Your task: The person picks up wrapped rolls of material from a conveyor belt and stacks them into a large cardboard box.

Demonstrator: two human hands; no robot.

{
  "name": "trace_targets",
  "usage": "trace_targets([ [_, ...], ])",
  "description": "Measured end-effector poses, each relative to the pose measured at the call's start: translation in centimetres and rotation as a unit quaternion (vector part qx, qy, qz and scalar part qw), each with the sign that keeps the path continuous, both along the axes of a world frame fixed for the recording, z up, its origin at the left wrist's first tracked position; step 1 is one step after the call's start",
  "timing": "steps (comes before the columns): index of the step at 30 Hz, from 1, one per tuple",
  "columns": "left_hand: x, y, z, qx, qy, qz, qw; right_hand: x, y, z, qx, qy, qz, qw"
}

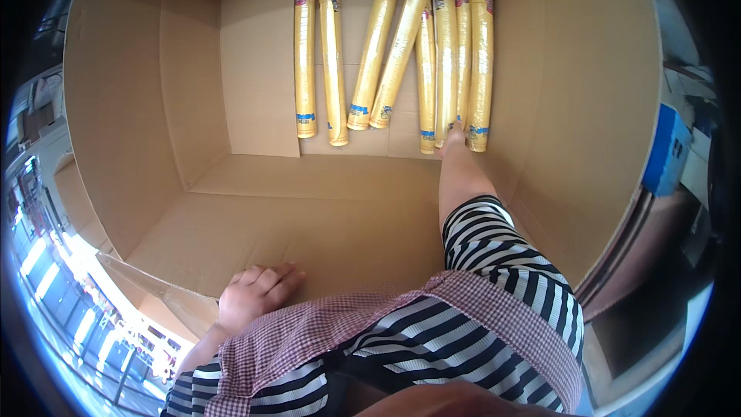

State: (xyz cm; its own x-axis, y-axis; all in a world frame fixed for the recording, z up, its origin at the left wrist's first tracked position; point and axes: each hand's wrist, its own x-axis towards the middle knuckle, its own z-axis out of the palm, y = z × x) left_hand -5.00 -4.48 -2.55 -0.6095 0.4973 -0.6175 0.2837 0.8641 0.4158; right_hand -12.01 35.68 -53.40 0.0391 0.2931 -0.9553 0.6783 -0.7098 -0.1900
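Several long yellow tubes with printed patterns and shiny clear wrap lie side by side on the bottom of a big cardboard box (262, 69). My right hand (454, 141) reaches deep into the box, closed at the near end of a thin yellow tube (463, 54) in the right-hand group; its fingers are partly hidden. Right beside it lie another yellow tube (481, 69) and a wider one (444, 62). My left hand (258, 291) rests on the box's near wall, fingers laid over the cardboard, holding nothing.
More yellow tubes lie to the left, one at the far left (306, 62) and two slanted ones such as this tube (403, 46). Tall cardboard walls (587, 108) surround them. Outside on the right stands a blue box-like object (665, 150); bright windows (69, 293) show at the left.
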Motion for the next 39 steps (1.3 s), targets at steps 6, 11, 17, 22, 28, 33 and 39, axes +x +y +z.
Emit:
trace_targets([
  [6, -1.7, 0.4, 0.0, 0.006, 0.005, -0.003, 1.0, 2.0, 0.7, -3.4, 0.024, -0.092, -0.106, 0.99],
  [11, -1.3, 0.5, -0.2, 0.018, 0.015, 0.014, 1.0, 2.1, -2.0, 1.5, -0.067, 0.033, -0.164, 0.984],
  [17, -1.6, 0.2, -0.4, 0.018, -0.01, 0.013, 1.0, -0.5, -3.3, -0.6, -0.075, 0.03, -0.189, 0.979],
  [22, -1.5, 0.6, -0.5, 0.024, -0.004, 0.041, 0.999, 1.4, -6.3, 1.5, -0.044, -0.084, -0.04, 0.995],
  [28, 0.2, -1.1, -1.4, 0.042, -0.004, 0.026, 0.999, -1.0, -15.9, -2.3, 0.067, 0.091, 0.354, 0.929],
  [33, -1.6, -0.2, -0.6, 0.031, -0.048, 0.045, 0.997, -7.4, -14.3, -2.5, -0.01, 0.13, 0.373, 0.919],
  [39, -2.3, 0.5, -0.5, 0.01, -0.069, 0.048, 0.996, -8.6, -13.2, -3.6, -0.032, 0.127, 0.407, 0.904],
])
